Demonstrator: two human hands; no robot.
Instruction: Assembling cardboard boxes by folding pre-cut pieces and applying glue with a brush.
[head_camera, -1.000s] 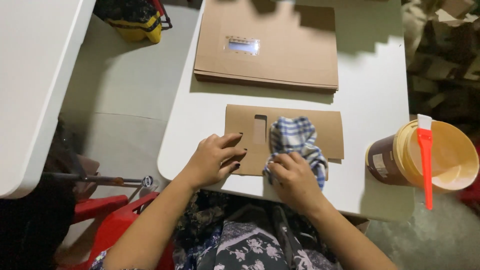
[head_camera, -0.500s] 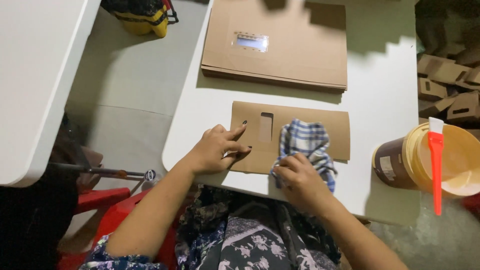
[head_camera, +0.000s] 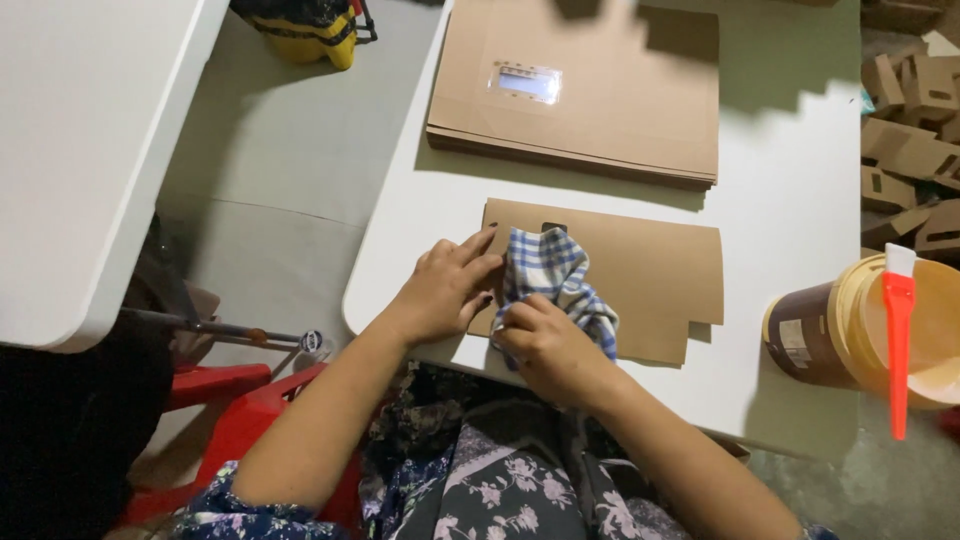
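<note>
- The blue checked cloth (head_camera: 556, 282) lies bunched on the flat brown cardboard sheet (head_camera: 640, 280) at the near edge of my white desk (head_camera: 790, 180).
- My right hand (head_camera: 545, 345) clutches the cloth's lower part.
- My left hand (head_camera: 445, 290) presses flat on the sheet's left end, fingers spread, touching the cloth.
- A cardboard stack (head_camera: 590, 95) lies beyond; a tub (head_camera: 850, 330) carrying a red brush (head_camera: 897, 330) stands right.
</note>
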